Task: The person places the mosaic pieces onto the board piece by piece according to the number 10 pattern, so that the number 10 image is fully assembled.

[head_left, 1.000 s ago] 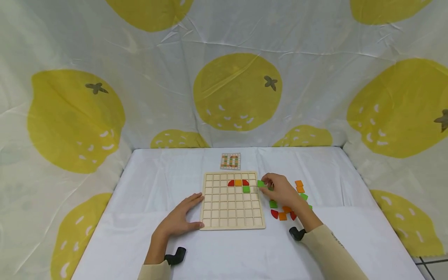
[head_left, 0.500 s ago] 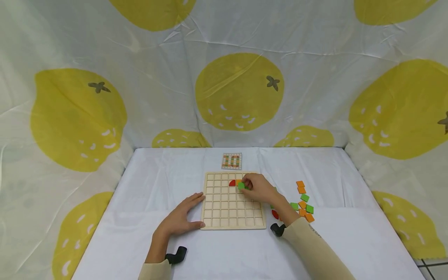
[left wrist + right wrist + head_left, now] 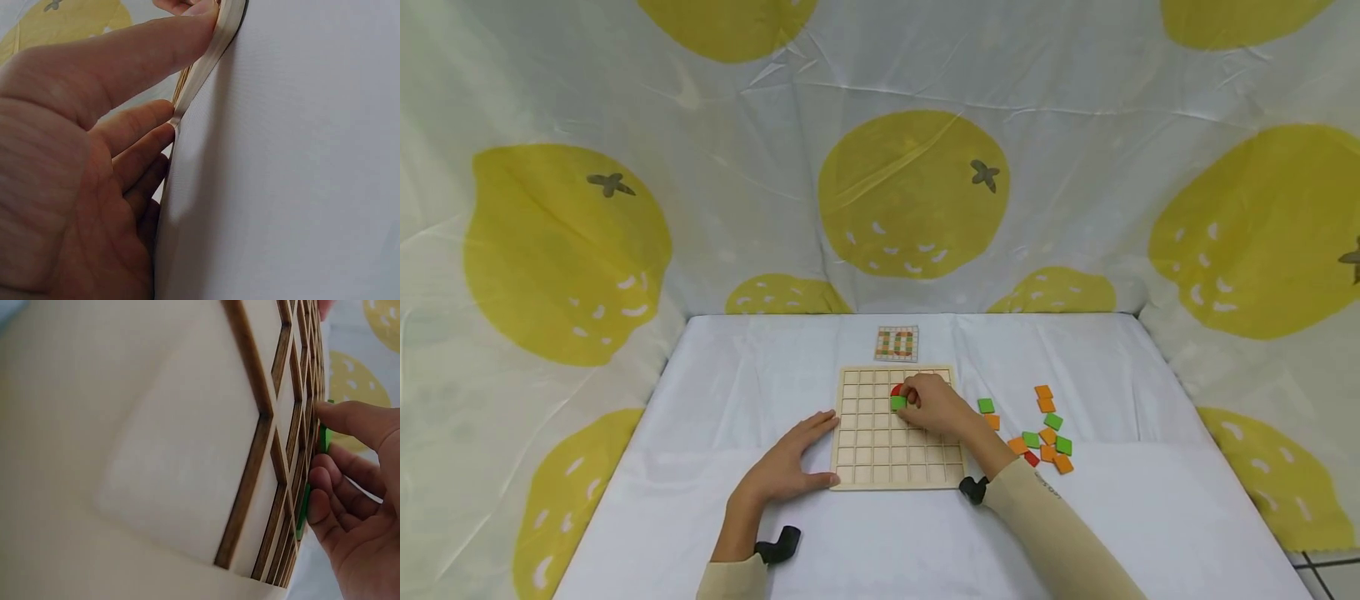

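Note:
A pale wooden grid board (image 3: 872,457) lies on the white-covered table. My left hand (image 3: 786,462) rests at its left side, thumb and fingers extended against the edge; the left wrist view shows the thumb (image 3: 156,53) touching the rim. Over the upper part of the board, my right hand (image 3: 936,407) pinches a green square tile (image 3: 898,403) between thumb and forefinger. Just beyond that tile, a red quarter-round piece (image 3: 896,389) sits in the grid, partly covered. In the right wrist view another green tile (image 3: 304,511) lies on the grid beneath the curled fingers.
Behind the board lies a small patterned card (image 3: 897,343). To the right are loose tiles, among them a green one (image 3: 986,406), an orange one (image 3: 1043,392) and a red piece (image 3: 1032,458). A lemon-print cloth (image 3: 913,196) hangs behind the table.
The right hand has moved left from beside the loose tiles onto the board, carrying the green tile towards the red quarter-round piece. The left hand has stayed at the board's edge.

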Tool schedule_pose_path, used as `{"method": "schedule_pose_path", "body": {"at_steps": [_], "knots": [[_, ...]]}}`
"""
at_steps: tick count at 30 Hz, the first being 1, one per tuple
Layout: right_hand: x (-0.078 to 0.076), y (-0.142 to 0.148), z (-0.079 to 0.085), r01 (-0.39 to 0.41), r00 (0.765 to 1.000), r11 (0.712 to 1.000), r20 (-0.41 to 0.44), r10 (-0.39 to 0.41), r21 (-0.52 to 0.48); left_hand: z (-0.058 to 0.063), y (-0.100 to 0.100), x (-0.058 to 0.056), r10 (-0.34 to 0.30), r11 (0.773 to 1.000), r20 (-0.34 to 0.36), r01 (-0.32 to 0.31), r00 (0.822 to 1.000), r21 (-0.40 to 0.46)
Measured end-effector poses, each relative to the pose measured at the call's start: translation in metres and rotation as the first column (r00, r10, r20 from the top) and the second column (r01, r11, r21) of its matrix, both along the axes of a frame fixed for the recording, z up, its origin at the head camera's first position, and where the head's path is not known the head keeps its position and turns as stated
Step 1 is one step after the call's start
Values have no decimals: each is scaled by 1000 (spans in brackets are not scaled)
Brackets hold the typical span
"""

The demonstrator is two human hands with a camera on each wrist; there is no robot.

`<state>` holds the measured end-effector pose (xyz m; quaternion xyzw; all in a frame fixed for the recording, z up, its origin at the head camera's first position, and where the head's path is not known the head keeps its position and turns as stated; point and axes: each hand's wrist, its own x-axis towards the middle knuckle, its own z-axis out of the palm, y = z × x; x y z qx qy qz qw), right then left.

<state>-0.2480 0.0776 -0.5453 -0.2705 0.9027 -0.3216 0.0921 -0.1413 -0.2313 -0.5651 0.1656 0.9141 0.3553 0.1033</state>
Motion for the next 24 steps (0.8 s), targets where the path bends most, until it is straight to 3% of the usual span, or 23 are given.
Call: {"method": "schedule_pose_path", "body": {"at_steps": [9, 24], "knots": [[2, -2, 0, 16, 1000, 1000, -1, -16, 26, 0, -1, 1, 0, 1000, 2, 0, 1000, 14], [3, 2, -5, 44, 999, 997, 35, -42, -56, 1, 0, 2, 7, 1000, 1, -7, 1000, 7]]}}
